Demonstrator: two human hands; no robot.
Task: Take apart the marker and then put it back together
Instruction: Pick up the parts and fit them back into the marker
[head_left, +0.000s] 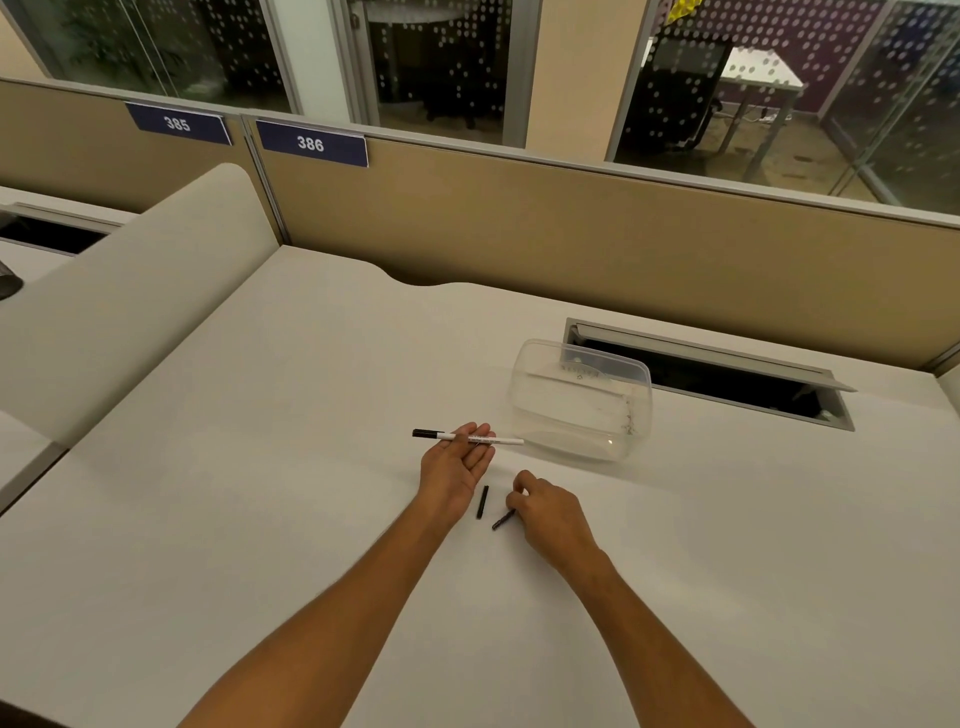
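The white marker body (496, 440) with a black end pointing left lies across the fingertips of my left hand (457, 470), whose palm faces up with fingers loosely spread. A short black marker part (482, 502) lies on the white desk (260, 493) between my hands. A second small black part (503, 519) lies slanted on the desk, its upper end under the curled fingers of my right hand (545, 512), which pinches or touches it.
A clear plastic container (582, 402) lies on its side just beyond the marker. Behind it is an open cable hatch (717, 374) in the desk. A tan partition (519, 234) closes the far edge, and a beige divider (130, 291) rises at the left.
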